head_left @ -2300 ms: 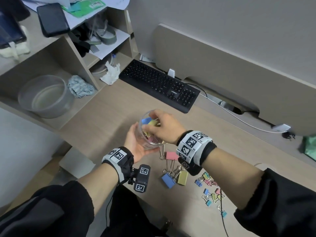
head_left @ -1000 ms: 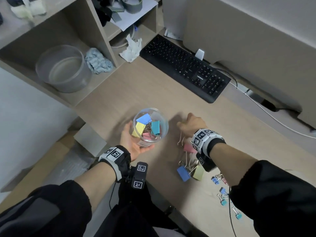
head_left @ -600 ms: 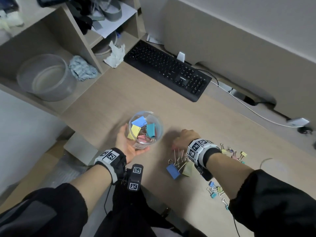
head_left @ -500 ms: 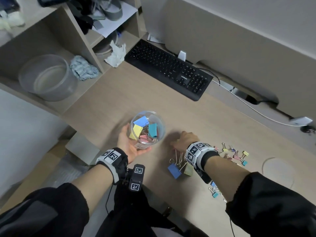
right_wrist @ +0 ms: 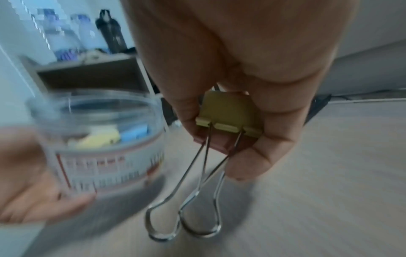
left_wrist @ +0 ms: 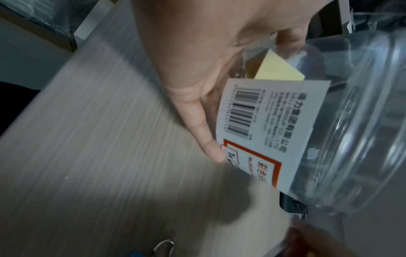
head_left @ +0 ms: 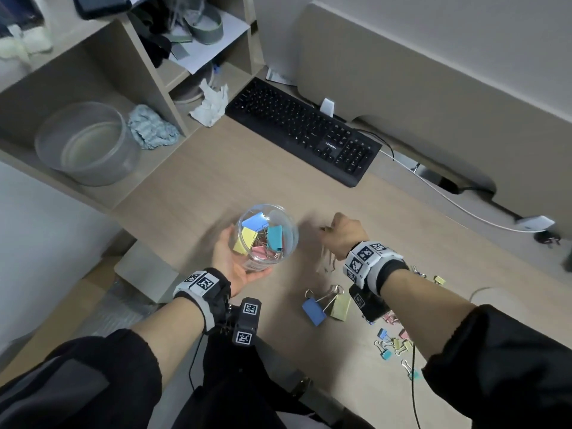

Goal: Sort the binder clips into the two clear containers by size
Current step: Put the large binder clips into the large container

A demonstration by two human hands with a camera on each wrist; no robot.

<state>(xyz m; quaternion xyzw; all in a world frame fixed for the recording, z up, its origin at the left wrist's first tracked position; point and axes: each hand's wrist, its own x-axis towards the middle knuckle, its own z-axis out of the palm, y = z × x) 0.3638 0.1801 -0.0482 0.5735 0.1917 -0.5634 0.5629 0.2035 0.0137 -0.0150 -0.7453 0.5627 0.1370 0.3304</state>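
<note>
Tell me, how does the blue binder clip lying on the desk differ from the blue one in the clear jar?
The blue binder clip on the desk lies loose on the wooden desk, beside a yellow clip. The blue binder clip in the clear plastic jar sits atop other clips, and the left hand holds that jar. Both look similarly large.

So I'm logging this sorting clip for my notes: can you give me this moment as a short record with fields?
left hand: holds the clear jar, lifted off the desk
jar contents: large clips in blue, yellow, teal and pink
right hand: pinches a large yellow clip, seemingly with a pink clip beneath; wire handles hang down
still on desk, large: blue clip, yellow clip
still on desk, small: small clips near the right forearm
second container: not clearly identifiable
other: keyboard at the back
</note>
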